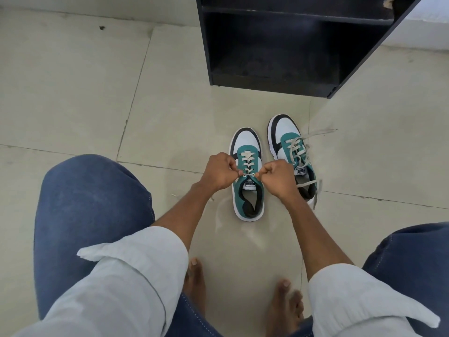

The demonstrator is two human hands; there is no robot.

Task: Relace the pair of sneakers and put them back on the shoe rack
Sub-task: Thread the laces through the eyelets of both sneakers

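Observation:
Two green, white and black sneakers stand side by side on the floor, toes pointing away from me. The left sneaker (247, 190) has its cream lace (247, 161) threaded up to the top eyelets. My left hand (218, 172) and my right hand (277, 177) each pinch one end of that lace at the top eyelets, pulling outward. The right sneaker (291, 152) stands apart, its loose lace (315, 135) trailing onto the floor to the right.
A black shoe rack (274, 45) with open shelves stands on the tiled floor just beyond the sneakers. My knees in blue jeans and my bare feet (194, 283) fill the near part of the view.

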